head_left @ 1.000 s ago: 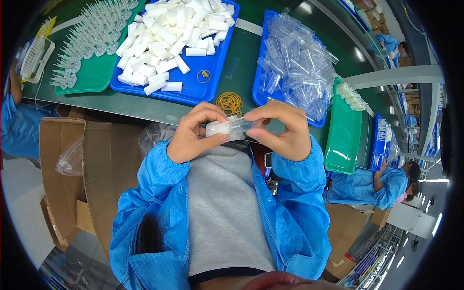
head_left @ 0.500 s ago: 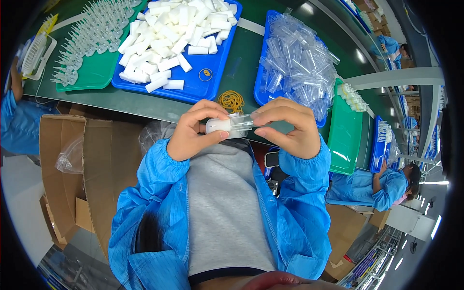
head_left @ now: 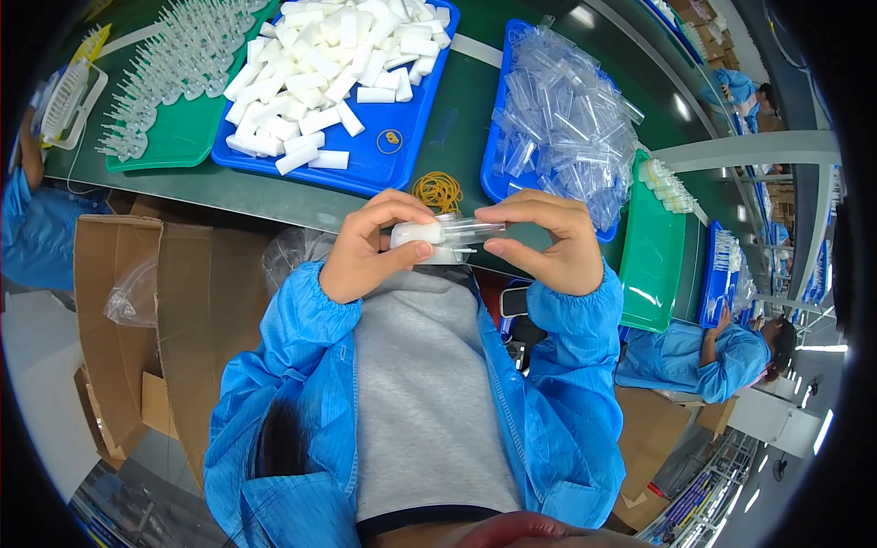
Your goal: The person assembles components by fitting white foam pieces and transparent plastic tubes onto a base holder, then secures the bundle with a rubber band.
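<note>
My left hand (head_left: 370, 245) is closed around smooth white plastic pieces (head_left: 417, 235), at least two of them together, in front of my chest by the table edge. A clear plastic tube (head_left: 464, 231) extends from the upper piece toward the right. Its far end lies between the thumb and index finger of my right hand (head_left: 553, 239). Below the tube, a thin clear stem (head_left: 464, 250) sticks out from the lower piece. My fingers hide part of these pieces. Just beyond my hands, a bundle of yellow rubber bands (head_left: 438, 192) lies on the table.
A blue tray (head_left: 370, 166) holds a heap of white blocks. Another blue tray (head_left: 493, 185) is piled with clear tubes. Green trays (head_left: 169, 151) stand farther out, one with rows of clear stemmed parts. An open cardboard box (head_left: 196, 301) is at my left. Co-workers in blue sit nearby.
My right fingertips have shifted slightly along the clear tube, and more of its end shows between them. My left hand keeps its hold almost unmoved.
</note>
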### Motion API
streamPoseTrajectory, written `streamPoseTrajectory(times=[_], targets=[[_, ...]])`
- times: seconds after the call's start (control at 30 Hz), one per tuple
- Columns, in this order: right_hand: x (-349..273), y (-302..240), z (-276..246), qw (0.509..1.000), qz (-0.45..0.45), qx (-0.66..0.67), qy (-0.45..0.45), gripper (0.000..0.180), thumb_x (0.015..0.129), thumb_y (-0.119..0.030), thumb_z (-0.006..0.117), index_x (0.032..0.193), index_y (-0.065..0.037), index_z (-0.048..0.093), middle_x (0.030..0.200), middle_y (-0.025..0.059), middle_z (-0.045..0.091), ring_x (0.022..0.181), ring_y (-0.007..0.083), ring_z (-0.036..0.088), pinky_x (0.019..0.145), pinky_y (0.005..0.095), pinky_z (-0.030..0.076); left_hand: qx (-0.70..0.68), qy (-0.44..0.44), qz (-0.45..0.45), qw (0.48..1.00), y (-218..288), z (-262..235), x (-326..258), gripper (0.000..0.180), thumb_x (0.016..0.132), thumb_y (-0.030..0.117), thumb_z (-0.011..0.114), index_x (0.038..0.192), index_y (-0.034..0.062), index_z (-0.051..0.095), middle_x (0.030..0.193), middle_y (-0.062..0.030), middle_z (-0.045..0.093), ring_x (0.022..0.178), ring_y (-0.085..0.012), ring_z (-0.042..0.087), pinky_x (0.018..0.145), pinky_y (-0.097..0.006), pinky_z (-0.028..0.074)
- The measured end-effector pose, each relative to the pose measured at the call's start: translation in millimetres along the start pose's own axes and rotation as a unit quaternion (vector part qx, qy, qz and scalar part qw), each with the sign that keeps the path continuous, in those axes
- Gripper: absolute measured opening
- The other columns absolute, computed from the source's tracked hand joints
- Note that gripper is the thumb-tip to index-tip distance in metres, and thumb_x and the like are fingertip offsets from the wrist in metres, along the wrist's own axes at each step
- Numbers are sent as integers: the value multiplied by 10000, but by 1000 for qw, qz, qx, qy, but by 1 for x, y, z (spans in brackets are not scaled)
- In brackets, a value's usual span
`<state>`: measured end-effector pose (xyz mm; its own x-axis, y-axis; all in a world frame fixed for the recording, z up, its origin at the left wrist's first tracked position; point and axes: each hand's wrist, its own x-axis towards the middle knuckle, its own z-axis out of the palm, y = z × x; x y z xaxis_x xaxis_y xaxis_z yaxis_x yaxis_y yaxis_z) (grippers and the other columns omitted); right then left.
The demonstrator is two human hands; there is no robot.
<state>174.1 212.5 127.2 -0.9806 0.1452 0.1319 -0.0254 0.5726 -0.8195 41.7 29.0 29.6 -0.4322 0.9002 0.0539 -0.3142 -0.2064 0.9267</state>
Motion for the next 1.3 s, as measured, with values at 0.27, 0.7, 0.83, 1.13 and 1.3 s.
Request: streamPoseTrajectory(times=[0.27,0.7,0.83,1.13,1.3], targets=[[-11,13,21,995,-11,61,82,281,681,21,748,955,-16,700,864,118,682,774,188,651,683,273,505,31,34,16,999,0,3,0,199,791,-2,667,977,23,600,1055,-77,523,931,-146,558,685,-235,504],[-16,17,25,993,-46,68,81,268,685,-4,755,947,-16,702,852,123,684,763,209,650,666,291,506,96,-38,42,994,4,-4,1,208,751,15,708,930,30,603,991,-57,516,967,-151,524,781,-263,457],[-11,13,16,998,-21,-16,58,273,718,-43,741,984,-20,689,865,119,675,780,223,638,678,296,499,84,-26,51,995,6,-2,-1,257,743,-4,709,981,34,620,983,-54,522,984,-145,521,748,-248,471],[-12,8,19,991,-70,-21,108,267,720,-72,732,965,12,669,845,123,667,785,238,628,719,322,487,-240,-72,-41,967,-11,-21,-9,557,792,371,710,1204,32,552,1145,-66,521,1009,-161,542,641,-242,490],[-7,11,32,978,-140,-68,138,294,654,-92,768,932,-29,697,815,86,655,770,229,607,666,312,476,-405,-107,-28,908,-31,-5,-4,628,763,481,701,1223,104,496,1140,-75,520,855,-121,557,524,-181,446]])
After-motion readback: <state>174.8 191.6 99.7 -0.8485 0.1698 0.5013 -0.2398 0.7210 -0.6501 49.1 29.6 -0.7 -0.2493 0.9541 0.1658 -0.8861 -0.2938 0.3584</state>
